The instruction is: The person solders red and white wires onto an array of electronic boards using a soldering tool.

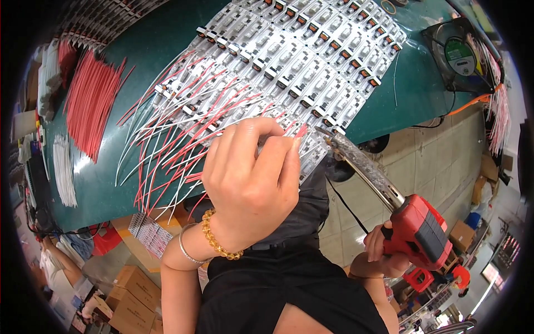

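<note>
My left hand (pixel 250 178) is closed in a pinch over the near edge of a panel of small white circuit boards (pixel 303 69). Red wires (pixel 301 131) stick out from between its thumb and forefinger. My right hand (pixel 384 256) is wrapped round the grip of a red and black soldering gun (pixel 420 231). The gun's long metal barrel points up and left, its tip close to the boards just right of the pinched wires. Whether the tip touches is too small to tell. Many red and white wires (pixel 178 145) trail off the panel's left side.
A thick bundle of red wires (pixel 92 106) and a smaller white one (pixel 65 172) lie on the green table (pixel 119 192) at the left. At the far right stands a black fan (pixel 459 55). Cardboard boxes (pixel 133 298) sit on the floor, lower left.
</note>
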Available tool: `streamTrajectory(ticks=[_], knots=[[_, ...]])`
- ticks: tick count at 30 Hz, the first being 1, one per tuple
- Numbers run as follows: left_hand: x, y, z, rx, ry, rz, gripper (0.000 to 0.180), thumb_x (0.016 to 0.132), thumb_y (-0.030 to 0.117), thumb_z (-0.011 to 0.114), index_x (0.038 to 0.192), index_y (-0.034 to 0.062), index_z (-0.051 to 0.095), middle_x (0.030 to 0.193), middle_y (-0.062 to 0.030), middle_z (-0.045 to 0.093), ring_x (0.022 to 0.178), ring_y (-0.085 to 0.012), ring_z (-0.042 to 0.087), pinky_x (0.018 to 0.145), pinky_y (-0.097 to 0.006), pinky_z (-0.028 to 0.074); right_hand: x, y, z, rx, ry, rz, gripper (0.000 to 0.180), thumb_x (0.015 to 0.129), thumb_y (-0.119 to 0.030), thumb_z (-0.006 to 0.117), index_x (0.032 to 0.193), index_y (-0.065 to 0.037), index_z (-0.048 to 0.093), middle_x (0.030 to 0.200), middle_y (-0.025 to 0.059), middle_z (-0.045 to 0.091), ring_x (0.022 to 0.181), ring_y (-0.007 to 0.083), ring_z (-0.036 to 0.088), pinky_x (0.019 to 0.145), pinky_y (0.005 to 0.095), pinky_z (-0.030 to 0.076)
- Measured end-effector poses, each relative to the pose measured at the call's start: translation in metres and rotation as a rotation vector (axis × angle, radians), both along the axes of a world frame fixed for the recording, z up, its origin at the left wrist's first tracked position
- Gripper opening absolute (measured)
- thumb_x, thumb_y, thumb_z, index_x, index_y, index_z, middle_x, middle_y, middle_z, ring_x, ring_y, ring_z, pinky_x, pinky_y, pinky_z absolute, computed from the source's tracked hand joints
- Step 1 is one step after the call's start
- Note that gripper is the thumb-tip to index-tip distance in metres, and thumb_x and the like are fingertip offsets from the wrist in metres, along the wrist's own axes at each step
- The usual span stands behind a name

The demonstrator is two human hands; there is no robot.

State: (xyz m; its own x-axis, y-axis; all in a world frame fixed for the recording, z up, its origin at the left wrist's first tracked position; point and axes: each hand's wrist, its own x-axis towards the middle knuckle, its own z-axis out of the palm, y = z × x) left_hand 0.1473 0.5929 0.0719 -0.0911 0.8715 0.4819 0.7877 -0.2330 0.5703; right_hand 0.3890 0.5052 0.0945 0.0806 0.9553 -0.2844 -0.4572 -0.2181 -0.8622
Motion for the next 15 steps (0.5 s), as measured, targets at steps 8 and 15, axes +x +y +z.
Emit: streamTrajectory(ticks=[8,15], knots=[[0.001,-0.003,0.001,-0.013,0.01,0.01,0.012,0.07,0.003,0.072,0.073,0.005,0.061,0.079,-0.0032,0.058,0.064,-0.0198,0.054,0.061,-0.033,0.04,0.005,0.0,-0.013,0.199,-0.203,0.209,0.087,0.08,-0.065,0.06,0.124,0.009,0.042,0.05,-0.0016,0.046,0.041,0.0107,0.047,0.043,0.0248,0.038],[0.002,-0.01,0.008,-0.003,-0.029,-0.048,0.013,0.069,0.006,0.075,0.075,0.0072,0.064,0.073,-0.0005,0.055,0.065,-0.0171,0.052,0.072,-0.033,0.032,0.003,-0.007,-0.007,0.088,-0.152,0.091,0.086,0.07,-0.06,0.073,0.113,0.007,0.043,0.052,0.0013,0.048,0.039,0.0114,0.047,0.041,0.0225,0.034]])
